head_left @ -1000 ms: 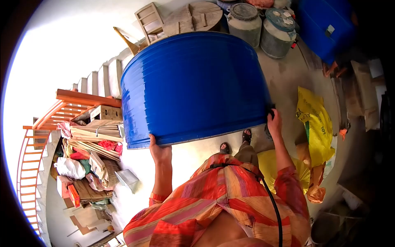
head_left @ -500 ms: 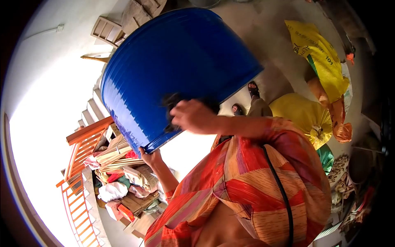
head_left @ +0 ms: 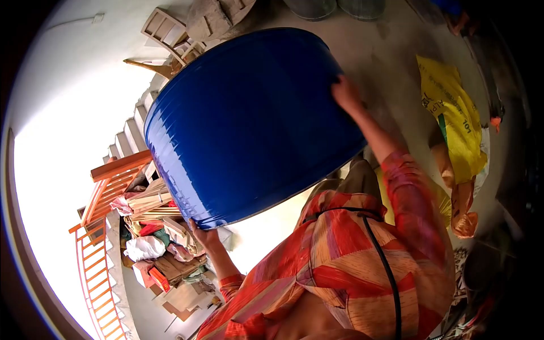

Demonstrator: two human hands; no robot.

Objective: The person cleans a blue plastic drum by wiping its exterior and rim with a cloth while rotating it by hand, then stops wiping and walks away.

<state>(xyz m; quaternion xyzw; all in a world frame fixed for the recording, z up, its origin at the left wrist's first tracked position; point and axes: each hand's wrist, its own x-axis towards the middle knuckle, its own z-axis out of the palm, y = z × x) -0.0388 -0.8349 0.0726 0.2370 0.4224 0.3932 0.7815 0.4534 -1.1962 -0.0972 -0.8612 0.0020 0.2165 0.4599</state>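
A large, glossy blue drum (head_left: 255, 124) is tilted in front of me, its ribbed side catching light at the left. My left hand (head_left: 204, 232) grips the drum's lower left rim, thumb on the near side. At the drum's right edge, my right hand (head_left: 347, 93) is curled and slightly blurred, against or just beside the wall. What the right fingers hold, if anything, is hidden. The dark, blurred thing seen under this hand earlier does not show now. The drum covers much of the floor beyond it.
At right lies a yellow printed sack (head_left: 453, 119), with an orange-brown bag (head_left: 463, 212) below it. To the left are an orange railing (head_left: 96, 272), steps (head_left: 130, 133) and a pile of wood and cloth (head_left: 164, 243). Dark round containers (head_left: 311, 7) stand at the back.
My right hand has moved from the drum's near lower side up to its right edge. The drum sits slightly lower and more to the right in view. My left hand keeps its rim grip.
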